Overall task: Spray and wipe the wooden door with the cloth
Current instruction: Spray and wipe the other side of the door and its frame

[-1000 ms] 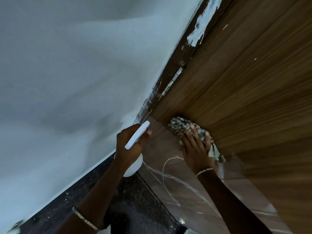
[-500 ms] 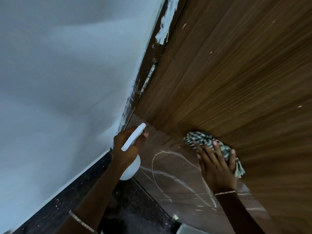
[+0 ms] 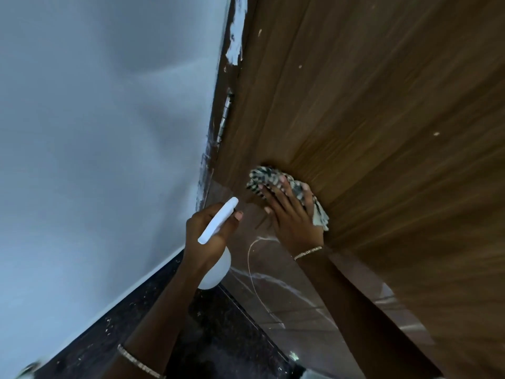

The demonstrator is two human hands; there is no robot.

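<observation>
Sliding back left on door [image 3: 382, 127], flat right hand [image 3: 293, 217] on cloth [image 3: 261, 177]; left hand [image 3: 203, 242] round spray bottle [image 3: 218, 219].

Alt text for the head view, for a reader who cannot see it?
The right hand presses a crumpled black-and-white checked cloth against the brown wooden door near its hinged edge. The left hand grips a white plastic spray bottle beside it, above a dark speckled floor; a pale wall fills the left.
</observation>
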